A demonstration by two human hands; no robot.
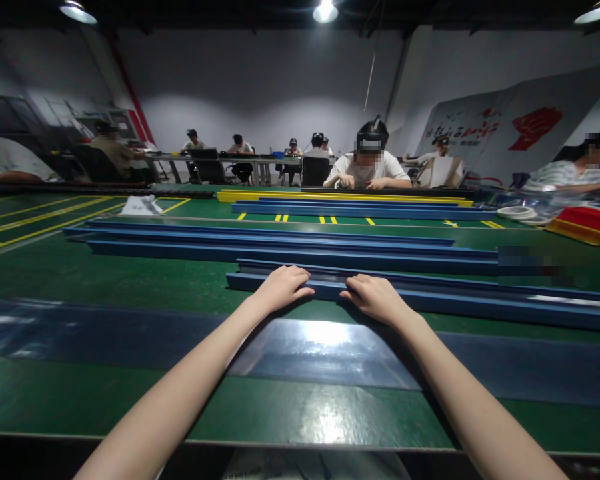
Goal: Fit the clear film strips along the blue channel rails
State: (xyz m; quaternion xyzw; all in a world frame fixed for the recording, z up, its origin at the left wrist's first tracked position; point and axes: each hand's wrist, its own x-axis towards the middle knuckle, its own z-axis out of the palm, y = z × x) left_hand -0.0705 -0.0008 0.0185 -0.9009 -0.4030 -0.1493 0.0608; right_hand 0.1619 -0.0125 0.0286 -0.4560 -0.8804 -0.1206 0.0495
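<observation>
A long blue U-shaped channel lies across the green table in front of me. Its left end shows, and it runs off the right side of the view. My left hand grips the near wall, fingers bent over into the groove and thumb on the outer face. A short way to the right, my right hand holds the same wall in a similar grasp. Closer to me stretches a flat, shiny bluish strip, with both forearms passing over it. Behind the held channel, roughly parallel to it, rests another long blue channel.
Farther back lie a yellow profile and more blue profile. A crumpled white item sits at far left. White rings and a red tray are at right. Opposite, a co-worker leans over the table.
</observation>
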